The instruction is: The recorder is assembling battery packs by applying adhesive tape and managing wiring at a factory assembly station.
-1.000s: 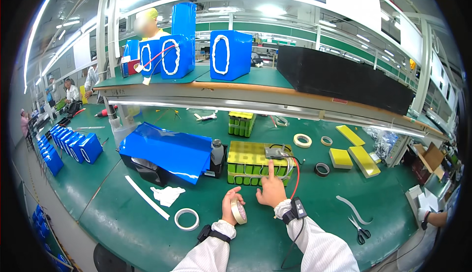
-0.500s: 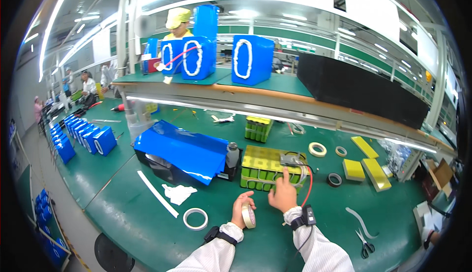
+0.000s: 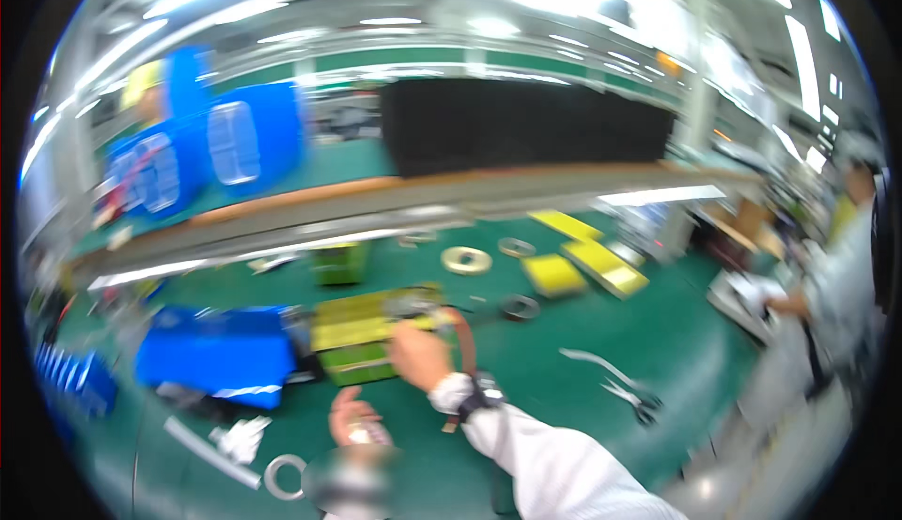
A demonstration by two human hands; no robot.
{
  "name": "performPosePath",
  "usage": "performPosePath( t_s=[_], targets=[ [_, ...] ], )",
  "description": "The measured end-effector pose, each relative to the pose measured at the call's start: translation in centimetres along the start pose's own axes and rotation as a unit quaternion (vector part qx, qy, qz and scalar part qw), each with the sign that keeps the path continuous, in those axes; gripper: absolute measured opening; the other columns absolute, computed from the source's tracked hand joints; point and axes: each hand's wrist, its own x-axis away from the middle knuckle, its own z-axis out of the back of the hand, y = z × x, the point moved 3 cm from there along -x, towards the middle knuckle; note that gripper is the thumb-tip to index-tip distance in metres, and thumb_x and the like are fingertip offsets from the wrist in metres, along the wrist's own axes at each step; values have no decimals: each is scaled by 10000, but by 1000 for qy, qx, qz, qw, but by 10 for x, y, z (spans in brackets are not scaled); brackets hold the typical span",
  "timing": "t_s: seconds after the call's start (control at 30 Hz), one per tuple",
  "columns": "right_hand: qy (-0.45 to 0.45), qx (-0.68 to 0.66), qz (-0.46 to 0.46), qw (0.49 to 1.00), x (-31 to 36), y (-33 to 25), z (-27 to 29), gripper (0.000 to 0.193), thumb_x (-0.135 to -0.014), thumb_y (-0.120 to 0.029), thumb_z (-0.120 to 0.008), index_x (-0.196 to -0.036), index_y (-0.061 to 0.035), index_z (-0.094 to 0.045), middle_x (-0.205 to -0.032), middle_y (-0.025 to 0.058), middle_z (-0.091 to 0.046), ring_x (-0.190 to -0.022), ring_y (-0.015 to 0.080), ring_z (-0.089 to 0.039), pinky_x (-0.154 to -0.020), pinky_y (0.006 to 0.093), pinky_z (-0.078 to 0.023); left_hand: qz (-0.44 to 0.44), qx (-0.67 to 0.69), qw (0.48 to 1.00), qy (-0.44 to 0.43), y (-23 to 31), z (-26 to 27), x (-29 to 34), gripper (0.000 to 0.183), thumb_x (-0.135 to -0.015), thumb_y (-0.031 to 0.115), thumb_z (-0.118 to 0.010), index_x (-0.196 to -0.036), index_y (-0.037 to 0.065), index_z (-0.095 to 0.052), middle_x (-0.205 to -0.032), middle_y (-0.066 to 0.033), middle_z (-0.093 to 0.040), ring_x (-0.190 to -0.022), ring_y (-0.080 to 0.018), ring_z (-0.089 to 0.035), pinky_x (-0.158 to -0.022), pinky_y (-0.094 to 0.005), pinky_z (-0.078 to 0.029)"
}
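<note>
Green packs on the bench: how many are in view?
2: the front pack, partly covered by the right hand, and the rear pack, beyond it and nearer the shelf. Motion blur may hide others.

Green worktable [image 3: 564, 426], raised shelf [image 3: 376, 202], ceiling strip lights [image 3: 803, 64], grey floor [image 3: 780, 468]

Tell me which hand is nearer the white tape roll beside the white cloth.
Left: the left hand is just beyond the tape roll, to its right; the right hand is farther off, at the green battery pack.
</note>
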Motion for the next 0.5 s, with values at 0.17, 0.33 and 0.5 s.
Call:
performPosePath(
  t_s=[0.17, 0.33, 0.5],
  targets=[
    [5, -53, -6, 999, 31, 2, 30, 591, -797, -58, -649, -1344, -12, -431, -1328, 186, -466, -1033, 367, -585, -860, 444, -493, -25, 39, 990, 136, 13, 11, -20, 546, -949, 389, -479, -1374, 45, -486, -689, -23, -529, -573, -141, -518, -530, -272, -458],
    [170, -43, -67, 982, 75, 33, 37, 566, -796, -39, -622, -1329, -22, -432, -1256, 190, -485, -1052, 371, -562, -870, 450, -476, 13, 46, 995, 84, 15, 24, -41, 576, -975, 361, -452, -1449, 37, -402, -722, -36, -570, -543, -149, -506, -517, -292, -458],
    [44, -52, -228, 971, 91, 73, 21, 428, -796, -37, -566, -1216, -34, -485, -1061, 160, -531, -1012, 358, -559, -863, 470, -452, 70, 7, 997, -3, 12, 20, -45, 635, -986, 352, -427, -1525, 47, -285, -774, -62, -588, -568, -159, -518, -550, -291, -460]
  ],
)
